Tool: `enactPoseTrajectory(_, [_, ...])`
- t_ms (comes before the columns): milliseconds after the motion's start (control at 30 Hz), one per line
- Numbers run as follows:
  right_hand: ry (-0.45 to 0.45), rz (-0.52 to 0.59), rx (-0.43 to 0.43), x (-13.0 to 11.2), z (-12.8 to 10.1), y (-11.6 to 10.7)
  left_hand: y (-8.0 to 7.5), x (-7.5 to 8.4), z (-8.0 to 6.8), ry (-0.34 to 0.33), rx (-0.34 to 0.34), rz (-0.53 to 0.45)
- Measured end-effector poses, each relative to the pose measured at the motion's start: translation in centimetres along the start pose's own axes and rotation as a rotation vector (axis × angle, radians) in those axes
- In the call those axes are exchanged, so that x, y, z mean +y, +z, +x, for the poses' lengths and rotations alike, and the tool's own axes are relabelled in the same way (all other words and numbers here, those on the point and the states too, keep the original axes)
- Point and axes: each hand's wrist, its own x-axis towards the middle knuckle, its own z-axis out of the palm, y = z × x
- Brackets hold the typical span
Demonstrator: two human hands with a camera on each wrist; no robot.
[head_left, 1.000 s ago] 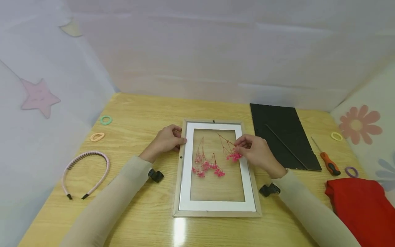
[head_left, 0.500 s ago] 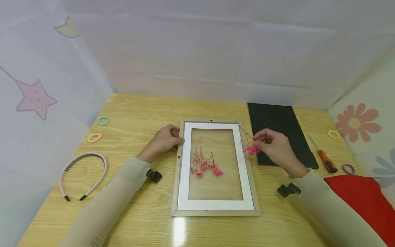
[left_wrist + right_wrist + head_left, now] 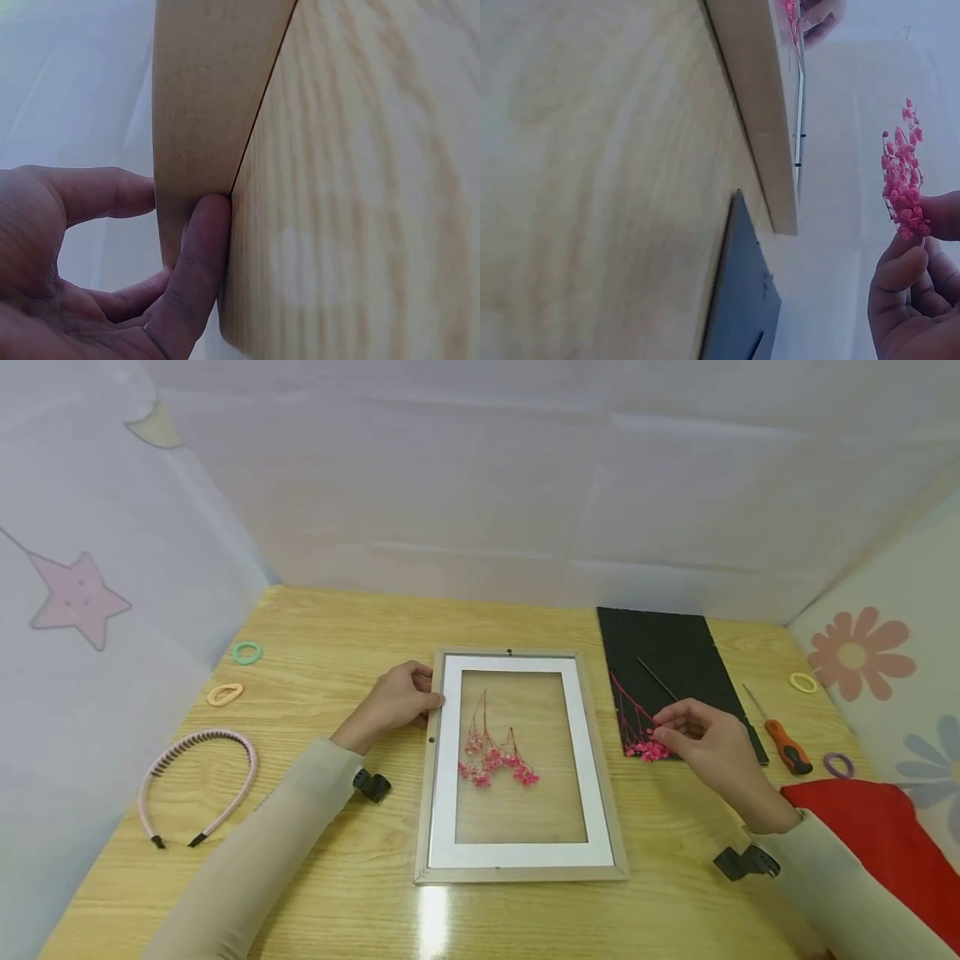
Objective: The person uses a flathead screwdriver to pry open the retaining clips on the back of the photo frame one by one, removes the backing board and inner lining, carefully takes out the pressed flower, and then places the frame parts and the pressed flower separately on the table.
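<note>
Sprig (image 3: pixel 647 751) pinched by your right hand (image 3: pixel 712 752) extends left of the grip, centre-right; your left hand (image 3: pixel 393 702) holds the picture frame (image 3: pixel 525 874).

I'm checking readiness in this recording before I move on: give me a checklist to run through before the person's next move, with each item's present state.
1. Pink sprig held: ok, pinched in the right grip.
2. Frame steadied: ok, the left grip holds its left side.
3. Pink sprig over the frame: not ok, it is off to the right.
4. Black panel on the frame: not ok, it lies apart, to the right.
5. Laid flowers fixed down: cannot tell.
</note>
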Motion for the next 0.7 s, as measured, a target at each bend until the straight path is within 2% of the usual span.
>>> enactPoseTrajectory(300, [0.022,-0.012,-0.017,2.2,-2.5,-0.5,-0.1,0.0,0.3,0.001,0.002,0.003])
enactPoseTrajectory(567, [0.185,-0.053,-0.101,3.8,-4.0,0.0,0.0,0.2,0.1,0.002,-0.003,0.002])
enactPoseTrajectory(700, [0.235,-0.083,-0.138,4.4,-4.5,0.2,-0.1,0.2,0.1,0.002,0.002,-0.004])
